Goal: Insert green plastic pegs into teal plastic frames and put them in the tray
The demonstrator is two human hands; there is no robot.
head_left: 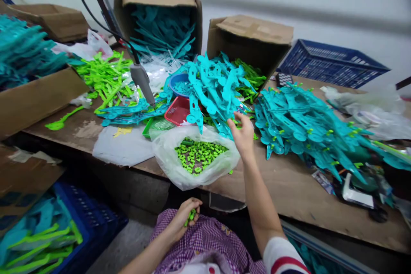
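Note:
My left hand is low over my lap, its fingers curled round several small green plastic pieces. Stretched forward over the bench, my right hand has thumb and fingers apart with nothing visible between them. It is nearest a heap of turquoise plastic parts; whether it touches them I cannot tell. Between my hands, at the bench edge, an open clear plastic bag holds many more of the small green pieces. Another turquoise stack, with green bits fitted on it, lies to the right of my right hand.
A grey electric screwdriver hangs from a cable at left centre. Behind stand cardboard boxes and a blue crate. A red tray, a blue bowl and green parts crowd the bench.

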